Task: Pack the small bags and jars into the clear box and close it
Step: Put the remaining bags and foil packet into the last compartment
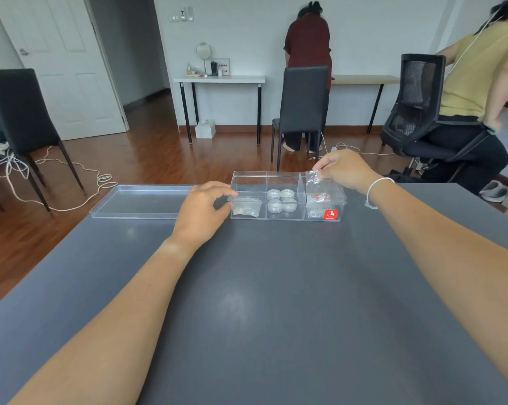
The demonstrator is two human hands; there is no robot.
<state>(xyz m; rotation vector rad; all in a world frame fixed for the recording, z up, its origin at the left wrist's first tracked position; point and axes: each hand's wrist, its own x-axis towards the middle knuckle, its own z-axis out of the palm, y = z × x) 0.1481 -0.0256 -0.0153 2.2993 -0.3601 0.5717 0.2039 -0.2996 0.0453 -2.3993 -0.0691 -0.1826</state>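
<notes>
A clear box with three compartments stands at the far edge of the grey table. Its left compartment holds a small bag; the middle one holds several small round jars. My left hand grips the box's left rim at the front corner. My right hand pinches the top of a small clear bag with red bits inside, held upright in the right compartment, over other small items lying at its bottom. The clear lid lies flat to the left of the box.
Beyond the table's far edge are black chairs, a cable on the wood floor, and two people near desks along the back wall. A person sits in a mesh chair at the far right.
</notes>
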